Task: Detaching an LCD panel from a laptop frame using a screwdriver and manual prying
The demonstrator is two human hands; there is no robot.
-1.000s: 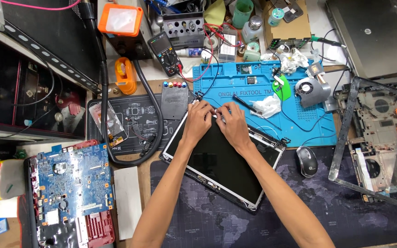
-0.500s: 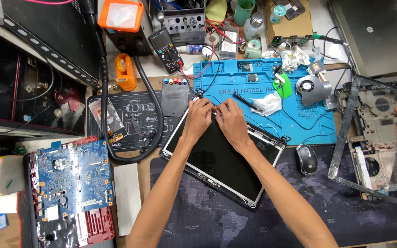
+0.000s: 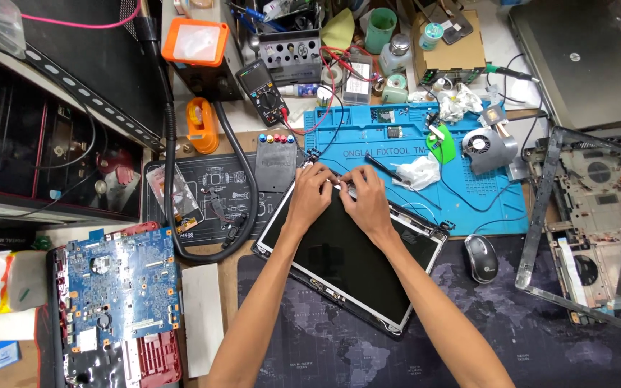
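Head view: we see both of our bare hands meeting at the upper edge of a flat black laptop screen panel (image 3: 353, 266) that lies tilted on the tabletop (image 3: 238, 269), partly on a dark desk mat printed with a world map (image 3: 325, 338) and with its top corner towards a blue silicone repair mat (image 3: 483, 194). Our left hand (image 3: 312, 195) rests on the panel's upper left edge, fingers curled and pinching at something small and pale on the rim; our right hand (image 3: 368, 201) sits just beside it, fingertips likewise pressed together at the same spot. Both grips look clenched on that small part of the panel edge, though we cannot tell exactly what is pinched. Left of the panel lies a black schematic-printed work mat (image 3: 213, 183) with a thick black hose (image 3: 246, 179) looping across it. Further left sits a blue circuit board in a red laptop shell (image 3: 120, 294). A grey computer mouse (image 3: 481, 257) lies just right of the panel, and a stripped laptop chassis (image 3: 598, 215) stands well apart at right.
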